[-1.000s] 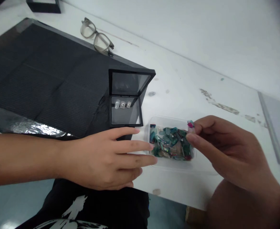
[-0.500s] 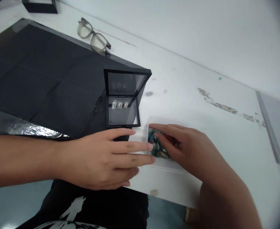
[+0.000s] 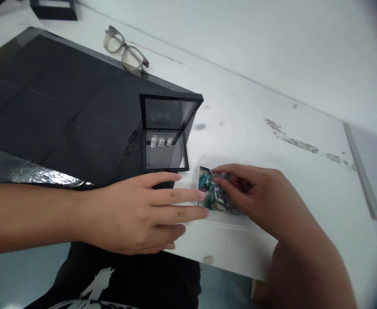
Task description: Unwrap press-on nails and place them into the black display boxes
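A clear plastic tub (image 3: 255, 159) on the white table holds many small shiny green and silver pieces (image 3: 218, 197). Over the tub, my right hand (image 3: 255, 189) has its thumb and index finger bent together at the pieces; anything between the tips is too small to make out. My left hand (image 3: 149, 212) is palm down with fingers spread, two fingertips at the tub's left rim. Just behind it an opened black case (image 3: 165, 159) stands with its lid up, and three small pale nail-shaped pieces (image 3: 161, 142) lie in a row inside.
A black ribbed mat (image 3: 62, 103) covers the left of the white table (image 3: 239, 124). Eyeglasses (image 3: 124, 51) lie at its back edge. A black box (image 3: 55, 10) stands at the back left. A grey-edged panel (image 3: 360, 171) is at the right.
My right hand's fingertips have shifted slightly right over the tub, uncovering more of the shiny pieces. My left hand has barely moved.
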`<action>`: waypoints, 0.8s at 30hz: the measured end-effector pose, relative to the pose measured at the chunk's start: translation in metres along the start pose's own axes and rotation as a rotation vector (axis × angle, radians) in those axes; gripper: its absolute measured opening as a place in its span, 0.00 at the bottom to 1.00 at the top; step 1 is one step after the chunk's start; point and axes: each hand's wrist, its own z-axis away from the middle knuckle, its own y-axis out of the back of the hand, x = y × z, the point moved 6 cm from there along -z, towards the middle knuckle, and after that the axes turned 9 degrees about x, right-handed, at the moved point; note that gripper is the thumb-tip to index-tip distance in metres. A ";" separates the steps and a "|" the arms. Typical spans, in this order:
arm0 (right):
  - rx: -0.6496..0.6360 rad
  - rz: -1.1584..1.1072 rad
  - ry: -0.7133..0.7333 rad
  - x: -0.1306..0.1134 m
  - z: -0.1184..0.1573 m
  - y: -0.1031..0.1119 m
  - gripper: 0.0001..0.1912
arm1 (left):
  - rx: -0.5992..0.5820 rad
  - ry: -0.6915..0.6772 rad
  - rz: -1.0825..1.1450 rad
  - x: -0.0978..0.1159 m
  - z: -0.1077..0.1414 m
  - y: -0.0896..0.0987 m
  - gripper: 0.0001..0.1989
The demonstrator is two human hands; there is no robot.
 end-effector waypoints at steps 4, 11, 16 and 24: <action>-0.008 -0.014 -0.001 -0.006 -0.003 -0.002 0.09 | 0.006 -0.004 -0.006 0.000 -0.001 0.002 0.13; -0.023 -0.070 0.020 -0.011 -0.006 -0.005 0.10 | 0.007 -0.015 0.007 -0.002 -0.002 0.000 0.13; -0.060 -0.091 0.056 -0.015 -0.008 -0.009 0.12 | 0.010 -0.010 0.024 -0.003 -0.002 0.000 0.12; 0.010 -0.020 0.066 -0.011 -0.005 0.000 0.11 | 0.012 -0.015 0.012 -0.002 -0.001 0.000 0.12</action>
